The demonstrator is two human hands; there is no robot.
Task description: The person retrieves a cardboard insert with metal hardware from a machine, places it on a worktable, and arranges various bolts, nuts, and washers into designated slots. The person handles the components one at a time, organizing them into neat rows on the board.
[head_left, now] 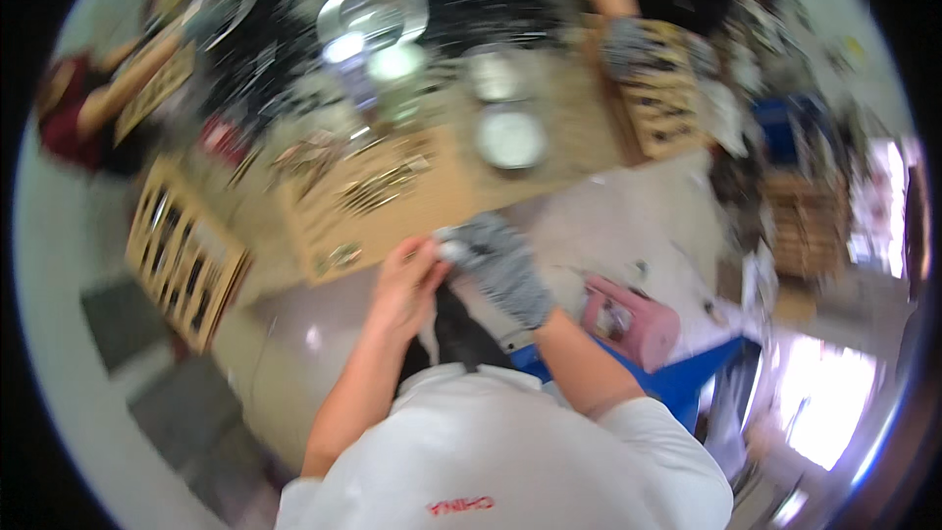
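Note:
My left hand [402,283] is bare, its fingers bent and pinched together. My right hand [500,265] wears a grey knitted glove, with its fingers curled toward the left fingertips. The two hands meet in front of my body, just off the table's near edge. A small pale bit [449,245] shows where they touch; blur hides whether it is a held piece or part of the glove. Beyond them a cardboard sheet [442,196] lies on the table, bearing a row of thin metal pieces [378,186] and a small pile [339,257] at its near corner.
Slotted boards with dark pieces stand at left [186,255] and right [662,88]. A gloved co-worker's hand [628,47] rests on the right one; another person [108,113] works at far left. Round tins [510,137] sit mid-table. A pink object [633,322] lies right of my arm.

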